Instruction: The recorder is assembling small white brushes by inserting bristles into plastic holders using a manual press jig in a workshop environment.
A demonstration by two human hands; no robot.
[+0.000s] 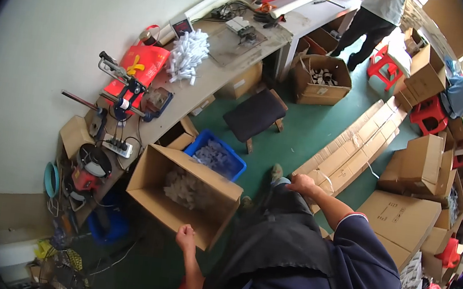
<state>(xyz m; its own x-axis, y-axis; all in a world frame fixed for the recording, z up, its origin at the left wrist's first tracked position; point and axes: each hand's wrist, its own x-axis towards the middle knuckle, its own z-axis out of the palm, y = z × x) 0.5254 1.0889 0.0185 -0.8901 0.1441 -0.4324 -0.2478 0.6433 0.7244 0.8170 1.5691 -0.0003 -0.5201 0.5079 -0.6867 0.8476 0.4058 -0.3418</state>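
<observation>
**Open brown cardboard carton [146, 183] stands part-filled on workshop floor**

Left of centre in the frame, a loose heap of pale translucent pieces [182, 189] lies inside the carton, with bare cardboard around it; the filling looks well short of the rim, and no closing or taping is done. Similar pale pieces [211, 155] remain in a blue plastic bin [230, 149] just beyond. The left hand [185, 235] is at the carton's lower edge, its fingers curled; whether they touch it or grip anything, one cannot tell. The right hand [300, 185], near centre, bends its fingers before the knee, their hold equally unclear. Beside it, long flat brown cartons [359, 137] take up floor toward the upper right, while a dark-cushioned wooden stool [254, 115] stands at upper centre, crowding the way past the bin. At upper left, white plastic tubes [189, 55] lie heaped on a long grey workbench [217, 73]; a co-worker [374, 17] stands at upper right
</observation>
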